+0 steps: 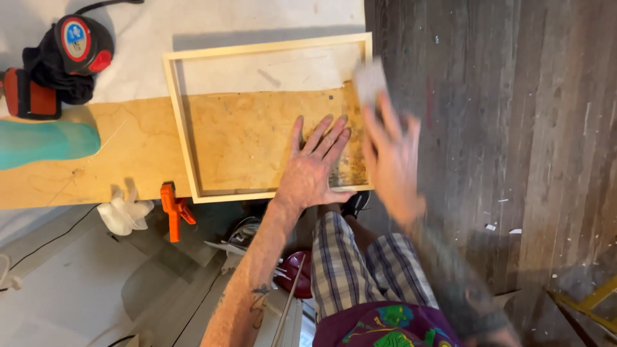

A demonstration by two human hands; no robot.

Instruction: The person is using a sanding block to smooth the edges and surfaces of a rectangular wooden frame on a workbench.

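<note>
Fingers of left hand splayed flat inside wood frame; right hand grips pad (blurred).

Soft daylight, right hand motion-blurred

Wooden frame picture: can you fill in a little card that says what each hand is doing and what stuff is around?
view: head camera, looking down
left hand: flat, fingers spread, pressing inside the frame
right hand: blurred, grip on a pale block at the frame's right side
under frame: plywood board on a white sheet
clamp: orange, on the board's near edge
other things: red-and-black tool, crumpled white rag
floor: dark wood planks
</note>
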